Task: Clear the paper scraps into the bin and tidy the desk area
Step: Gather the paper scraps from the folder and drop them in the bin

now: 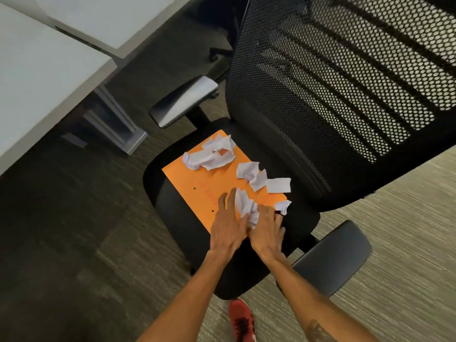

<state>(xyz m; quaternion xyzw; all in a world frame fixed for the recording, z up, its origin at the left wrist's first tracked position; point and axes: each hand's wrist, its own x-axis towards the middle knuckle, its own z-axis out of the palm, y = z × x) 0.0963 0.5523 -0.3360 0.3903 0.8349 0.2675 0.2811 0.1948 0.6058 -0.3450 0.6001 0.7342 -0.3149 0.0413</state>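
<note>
1. My left hand (228, 228) lies with fingers straight, pressed flat against the crumpled wad (244, 206); my right hand (267, 230) meets it from the other side, fingers bent over the paper, though I cannot tell whether they truly grip
2. The wad sits between my hands at the near end of the orange folder (197, 183), which lies on the chair seat (167, 206)
3. Squeezed only from the sides, the wad could burst apart as I lift, dropping pieces onto the carpet (86, 243)
4. The small scrap (283, 206) at the folder's right corner is just beside my right fingers; a careless sweep could knock it off the seat
5. The folder looks slick: dragging on it might slide it and spill the far pile (212, 154) and the middle scraps (259, 178)
6. No bin is in view; the folder is the only carrier here, with every scrap lying on top of it
</note>
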